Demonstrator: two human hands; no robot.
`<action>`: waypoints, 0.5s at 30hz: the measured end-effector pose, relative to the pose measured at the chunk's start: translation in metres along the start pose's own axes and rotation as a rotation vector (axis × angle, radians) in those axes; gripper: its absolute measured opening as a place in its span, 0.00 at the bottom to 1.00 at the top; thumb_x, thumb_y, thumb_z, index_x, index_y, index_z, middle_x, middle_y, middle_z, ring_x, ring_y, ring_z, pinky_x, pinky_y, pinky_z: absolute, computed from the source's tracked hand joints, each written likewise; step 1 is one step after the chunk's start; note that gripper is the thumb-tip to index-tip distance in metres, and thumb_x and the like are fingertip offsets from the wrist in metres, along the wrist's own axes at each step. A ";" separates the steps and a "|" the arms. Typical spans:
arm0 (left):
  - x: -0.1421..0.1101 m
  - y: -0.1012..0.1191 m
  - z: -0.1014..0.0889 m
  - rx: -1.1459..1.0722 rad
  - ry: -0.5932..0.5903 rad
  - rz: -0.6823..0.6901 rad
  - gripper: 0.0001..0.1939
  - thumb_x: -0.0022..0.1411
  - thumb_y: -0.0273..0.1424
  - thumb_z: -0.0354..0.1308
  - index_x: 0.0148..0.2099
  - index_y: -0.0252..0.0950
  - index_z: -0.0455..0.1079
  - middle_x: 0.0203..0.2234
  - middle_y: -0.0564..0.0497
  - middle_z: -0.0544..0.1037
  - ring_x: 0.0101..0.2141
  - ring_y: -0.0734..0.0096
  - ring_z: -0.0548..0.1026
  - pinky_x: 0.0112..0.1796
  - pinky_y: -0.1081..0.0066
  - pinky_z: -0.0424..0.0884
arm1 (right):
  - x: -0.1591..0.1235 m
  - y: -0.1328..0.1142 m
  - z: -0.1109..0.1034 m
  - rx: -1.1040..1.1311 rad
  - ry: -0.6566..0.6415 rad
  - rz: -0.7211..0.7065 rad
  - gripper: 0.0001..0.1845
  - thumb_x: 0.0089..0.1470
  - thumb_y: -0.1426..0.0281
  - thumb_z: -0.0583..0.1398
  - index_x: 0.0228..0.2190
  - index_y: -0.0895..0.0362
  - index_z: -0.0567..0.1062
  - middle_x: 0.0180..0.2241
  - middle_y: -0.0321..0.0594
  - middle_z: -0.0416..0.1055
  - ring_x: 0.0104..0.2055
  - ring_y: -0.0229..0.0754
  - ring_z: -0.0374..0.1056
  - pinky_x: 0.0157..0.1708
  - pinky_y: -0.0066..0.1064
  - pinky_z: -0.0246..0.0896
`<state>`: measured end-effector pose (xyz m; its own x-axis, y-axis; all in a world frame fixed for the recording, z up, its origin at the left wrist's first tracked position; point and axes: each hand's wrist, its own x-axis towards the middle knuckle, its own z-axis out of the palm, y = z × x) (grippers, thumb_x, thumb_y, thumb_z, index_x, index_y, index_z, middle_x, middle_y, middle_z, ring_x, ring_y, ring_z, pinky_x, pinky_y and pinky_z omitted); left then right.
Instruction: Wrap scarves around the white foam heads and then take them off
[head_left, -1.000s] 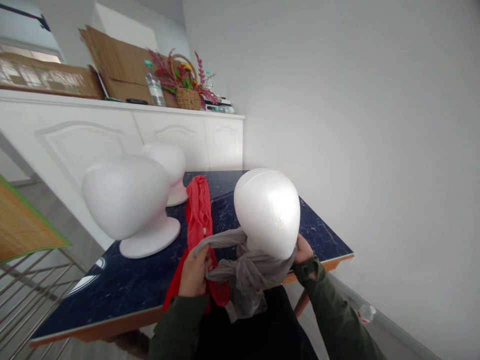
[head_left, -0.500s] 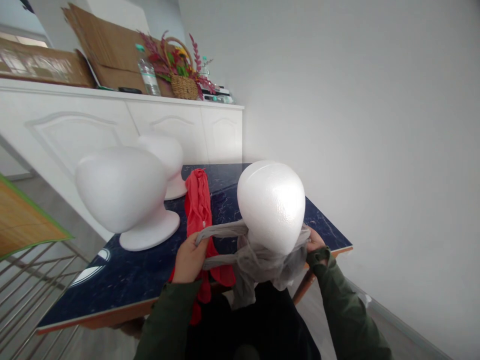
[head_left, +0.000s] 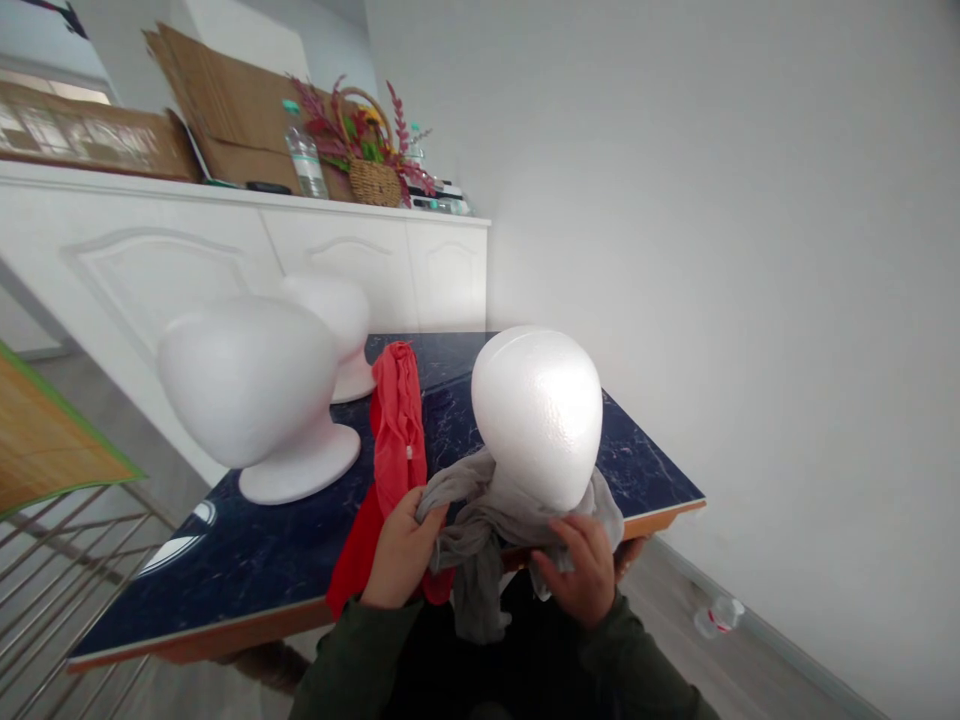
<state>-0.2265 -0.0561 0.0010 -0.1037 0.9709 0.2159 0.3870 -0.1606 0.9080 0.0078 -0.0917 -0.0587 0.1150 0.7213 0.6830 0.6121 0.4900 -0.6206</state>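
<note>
A white foam mannequin head point(head_left: 537, 415) stands near the front edge of the table, with a thin grey scarf point(head_left: 480, 540) wrapped around its neck and hanging over the edge. At the scarf's left side, my left hand point(head_left: 403, 550) pinches a loop of the fabric between thumb and fingers. My right hand point(head_left: 581, 572) is at the front of the neck, its thumb and fingers apart and the fingertips touching the grey cloth. Left of the head lies a red scarf point(head_left: 397, 420), running along the tabletop and partly behind my left hand.
Two more white foam heads stand on the left, a nearer one point(head_left: 251, 385) and a farther one point(head_left: 334, 315). They share the dark blue marbled table point(head_left: 247, 560). Behind is a white cabinet point(head_left: 337, 245) bearing cardboard, bottles and a flower basket point(head_left: 375, 183). A metal rack point(head_left: 67, 570) is at left.
My right hand has come from the right side of the neck to its front. My left hand has moved slightly right, and the stretched grey scarf has slackened and bunched.
</note>
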 end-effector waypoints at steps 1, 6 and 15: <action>-0.002 0.001 0.001 -0.003 -0.019 0.006 0.13 0.54 0.37 0.52 0.38 0.35 0.69 0.29 0.52 0.75 0.31 0.68 0.72 0.33 0.71 0.65 | 0.000 -0.007 0.005 0.020 -0.099 -0.028 0.19 0.41 0.66 0.63 0.40 0.49 0.74 0.39 0.42 0.69 0.44 0.51 0.62 0.47 0.45 0.54; -0.007 0.004 0.001 0.114 -0.069 0.077 0.13 0.56 0.37 0.49 0.39 0.36 0.67 0.29 0.52 0.74 0.30 0.68 0.72 0.32 0.71 0.66 | 0.025 -0.018 0.021 -0.024 -0.371 0.019 0.23 0.43 0.71 0.60 0.45 0.49 0.72 0.41 0.42 0.70 0.44 0.53 0.62 0.46 0.46 0.53; 0.012 -0.011 -0.024 0.559 0.121 0.231 0.13 0.57 0.32 0.45 0.41 0.37 0.68 0.31 0.49 0.75 0.33 0.65 0.73 0.34 0.72 0.64 | 0.037 0.027 -0.003 0.198 0.153 0.485 0.15 0.45 0.67 0.55 0.36 0.57 0.72 0.33 0.43 0.71 0.39 0.48 0.64 0.40 0.38 0.59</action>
<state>-0.2539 -0.0471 0.0022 -0.0502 0.8897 0.4537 0.8302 -0.2153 0.5142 0.0308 -0.0531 -0.0490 0.4691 0.8155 0.3391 0.3031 0.2120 -0.9291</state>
